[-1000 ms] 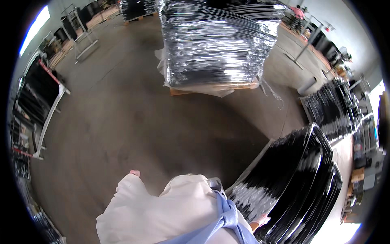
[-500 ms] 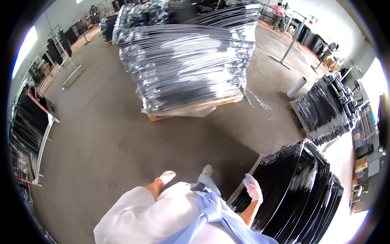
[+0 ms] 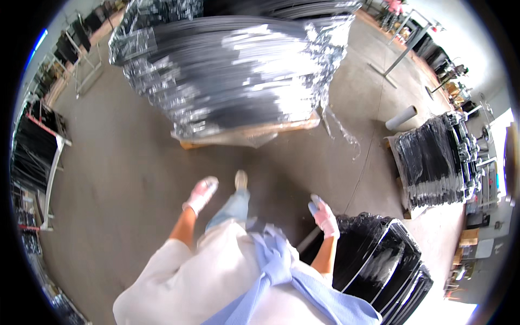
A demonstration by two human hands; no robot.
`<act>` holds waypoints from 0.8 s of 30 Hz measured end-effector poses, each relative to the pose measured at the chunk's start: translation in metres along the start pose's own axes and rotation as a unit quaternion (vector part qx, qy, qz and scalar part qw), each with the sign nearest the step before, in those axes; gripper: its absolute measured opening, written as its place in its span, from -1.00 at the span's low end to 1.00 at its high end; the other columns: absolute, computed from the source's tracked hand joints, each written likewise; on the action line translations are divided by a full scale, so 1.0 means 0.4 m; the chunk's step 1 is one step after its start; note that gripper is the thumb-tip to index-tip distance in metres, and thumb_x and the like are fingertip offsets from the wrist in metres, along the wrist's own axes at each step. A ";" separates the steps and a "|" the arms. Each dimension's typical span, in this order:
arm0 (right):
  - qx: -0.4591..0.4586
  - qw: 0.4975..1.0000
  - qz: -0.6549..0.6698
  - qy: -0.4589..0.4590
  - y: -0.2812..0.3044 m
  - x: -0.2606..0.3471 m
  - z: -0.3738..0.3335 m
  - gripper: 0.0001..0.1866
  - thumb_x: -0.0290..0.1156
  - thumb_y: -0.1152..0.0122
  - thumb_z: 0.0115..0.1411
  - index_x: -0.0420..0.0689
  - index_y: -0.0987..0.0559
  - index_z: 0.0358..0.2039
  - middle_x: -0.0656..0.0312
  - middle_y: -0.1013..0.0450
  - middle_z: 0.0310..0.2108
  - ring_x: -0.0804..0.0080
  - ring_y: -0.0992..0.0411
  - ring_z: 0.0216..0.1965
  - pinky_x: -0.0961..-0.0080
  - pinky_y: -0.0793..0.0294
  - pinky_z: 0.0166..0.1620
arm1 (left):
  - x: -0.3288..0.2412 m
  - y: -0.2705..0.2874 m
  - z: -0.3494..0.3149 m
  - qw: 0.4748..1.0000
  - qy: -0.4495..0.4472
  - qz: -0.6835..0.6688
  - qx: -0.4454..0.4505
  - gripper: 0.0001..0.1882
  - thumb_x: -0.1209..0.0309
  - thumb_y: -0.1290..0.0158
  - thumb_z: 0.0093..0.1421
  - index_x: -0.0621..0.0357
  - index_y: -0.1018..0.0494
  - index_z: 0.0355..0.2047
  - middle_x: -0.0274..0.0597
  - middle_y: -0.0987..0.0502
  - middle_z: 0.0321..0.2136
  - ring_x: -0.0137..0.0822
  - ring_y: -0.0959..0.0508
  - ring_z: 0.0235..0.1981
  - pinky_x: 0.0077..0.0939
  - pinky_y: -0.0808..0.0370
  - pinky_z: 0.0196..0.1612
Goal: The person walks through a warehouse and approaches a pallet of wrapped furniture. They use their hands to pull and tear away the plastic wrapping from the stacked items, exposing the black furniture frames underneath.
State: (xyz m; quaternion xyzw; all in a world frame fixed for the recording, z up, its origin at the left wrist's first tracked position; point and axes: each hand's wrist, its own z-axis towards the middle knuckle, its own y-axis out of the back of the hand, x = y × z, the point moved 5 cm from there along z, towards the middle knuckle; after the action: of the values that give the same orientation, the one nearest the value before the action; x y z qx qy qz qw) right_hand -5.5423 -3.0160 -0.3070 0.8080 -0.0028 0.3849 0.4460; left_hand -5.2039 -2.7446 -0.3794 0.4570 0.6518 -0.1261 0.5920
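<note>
My left hand (image 3: 201, 195), in a pale pink-and-white glove with greyish fingertips, hangs over the bare floor with its fingers loosely extended and nothing in it. My right hand (image 3: 324, 216), gloved the same way, is held out on the other side, its fingers apart and nothing held. It is nearest a film-wrapped stack of black sheets or panels (image 3: 374, 254) at my lower right; touch cannot be made out. Ahead stands a large load (image 3: 244, 76) wrapped in shiny clear film, on a wooden pallet (image 3: 281, 127). Torn film (image 3: 344, 135) trails from its right corner.
A second wrapped black stack (image 3: 430, 160) stands at the right, with a pale roll (image 3: 401, 117) on the floor beside it. A grey metal stand (image 3: 406, 51) is at the far right. Along the left runs a rack (image 3: 51, 168) of black material. Another person (image 3: 392, 8) is far off.
The big wrapped load is closer and the near right stack has slipped back beside me. Both hands have swung forward, and one foot has stepped ahead.
</note>
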 end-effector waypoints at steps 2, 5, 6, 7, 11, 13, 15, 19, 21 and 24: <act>0.046 0.998 0.042 0.020 -0.001 0.016 0.099 -0.56 -0.25 0.00 0.15 -0.17 -0.34 0.02 0.03 -0.32 -0.01 0.20 -0.24 0.07 0.46 -0.20 0.09 | -0.075 0.078 0.066 0.997 -0.001 -0.062 -0.046 -0.71 0.29 0.00 0.15 0.19 -0.43 -0.18 -0.29 -0.49 -0.25 -0.44 -0.43 -0.18 -0.55 -0.33 -0.06; 0.085 0.993 0.078 0.026 0.022 0.073 0.207 -0.56 -0.30 -0.01 0.16 -0.20 -0.32 0.03 0.07 -0.36 -0.03 0.32 -0.31 0.01 0.54 -0.22 0.04 | -0.137 0.172 0.192 0.994 -0.043 0.007 -0.103 -0.71 0.35 0.03 0.16 0.24 -0.40 -0.15 -0.26 -0.49 -0.21 -0.42 -0.43 -0.15 -0.58 -0.31 -0.04; 0.088 0.993 0.072 0.017 0.037 0.093 0.231 -0.56 -0.31 -0.01 0.16 -0.20 -0.32 0.03 0.07 -0.36 -0.03 0.33 -0.32 0.00 0.55 -0.23 0.03 | -0.163 0.179 0.254 0.995 -0.052 -0.010 -0.085 -0.69 0.37 0.05 0.15 0.23 -0.38 -0.11 -0.18 -0.48 -0.16 -0.38 -0.45 -0.13 -0.55 -0.33 -0.04; 0.125 0.992 0.035 0.008 0.049 0.147 0.288 -0.57 -0.31 -0.01 0.16 -0.20 -0.33 0.03 0.07 -0.36 -0.03 0.32 -0.33 -0.01 0.54 -0.24 0.03 | -0.138 0.204 0.276 0.993 -0.044 -0.048 -0.102 -0.69 0.42 0.05 0.15 0.25 -0.36 -0.09 -0.16 -0.46 -0.14 -0.37 -0.44 -0.11 -0.56 -0.31 -0.02; 0.126 0.990 -0.011 0.058 0.100 0.156 0.504 -0.59 -0.31 -0.03 0.14 -0.07 -0.36 0.02 0.01 -0.40 -0.11 0.26 -0.38 -0.09 0.50 -0.30 -0.04 | -0.234 0.249 0.441 0.987 -0.067 -0.077 -0.123 -0.74 0.52 0.06 0.16 0.27 -0.39 -0.13 -0.23 -0.48 -0.19 -0.46 -0.42 -0.15 -0.63 -0.29 -0.04; 0.109 0.991 -0.034 0.067 0.142 0.227 0.618 -0.58 -0.31 -0.04 0.13 -0.05 -0.35 0.03 0.03 -0.42 -0.13 0.31 -0.40 -0.14 0.50 -0.32 -0.08 | -0.330 0.299 0.526 0.975 -0.126 -0.068 -0.171 -0.74 0.49 0.04 0.15 0.21 -0.41 -0.12 -0.27 -0.48 -0.20 -0.48 -0.42 -0.16 -0.63 -0.29 -0.05; 0.112 0.990 -0.071 0.038 0.223 0.358 0.709 -0.58 -0.31 -0.05 0.13 -0.05 -0.34 0.04 0.04 -0.42 -0.14 0.34 -0.41 -0.18 0.51 -0.33 -0.11 | -0.484 0.357 0.584 0.959 -0.164 -0.020 -0.229 -0.74 0.45 0.03 0.15 0.17 -0.42 -0.12 -0.29 -0.49 -0.21 -0.51 -0.40 -0.16 -0.63 -0.29 -0.06; 0.033 0.992 -0.097 0.077 0.321 0.589 0.875 -0.61 -0.34 -0.06 0.13 -0.07 -0.38 0.00 0.11 -0.45 -0.21 0.38 -0.41 -0.30 0.53 -0.35 -0.19 | -0.781 0.466 0.691 0.873 -0.331 0.095 -0.346 -0.74 0.39 0.05 0.17 0.15 -0.43 -0.13 -0.22 -0.50 -0.22 -0.40 -0.45 -0.17 -0.57 -0.32 -0.08; -0.050 0.976 0.001 0.212 0.349 0.651 0.964 -0.63 -0.37 -0.08 0.12 -0.06 -0.41 -0.03 0.15 -0.48 -0.28 0.40 -0.42 -0.36 0.55 -0.36 -0.24 | -0.880 0.513 0.727 0.783 -0.410 0.225 -0.410 -0.74 0.35 0.06 0.17 0.15 -0.45 -0.16 -0.21 -0.50 -0.21 -0.31 -0.45 -0.15 -0.52 -0.31 -0.06; -0.172 0.929 0.023 0.327 0.400 0.753 1.050 -0.67 -0.48 -0.13 0.06 -0.09 -0.47 -0.11 0.21 -0.49 -0.30 0.41 -0.41 -0.40 0.60 -0.36 -0.29 | -0.996 0.539 0.781 0.700 -0.430 0.330 -0.465 -0.75 0.33 0.04 0.14 0.19 -0.48 -0.23 -0.25 -0.49 -0.16 -0.22 -0.39 -0.06 -0.43 -0.24 0.03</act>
State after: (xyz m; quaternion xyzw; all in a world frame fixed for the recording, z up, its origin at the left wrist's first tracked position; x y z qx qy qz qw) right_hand -5.1258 -3.3138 -0.1326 0.5481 0.0583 0.6315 0.5453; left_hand -4.8854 -3.0242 -0.0281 0.2057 0.1089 0.2134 0.9488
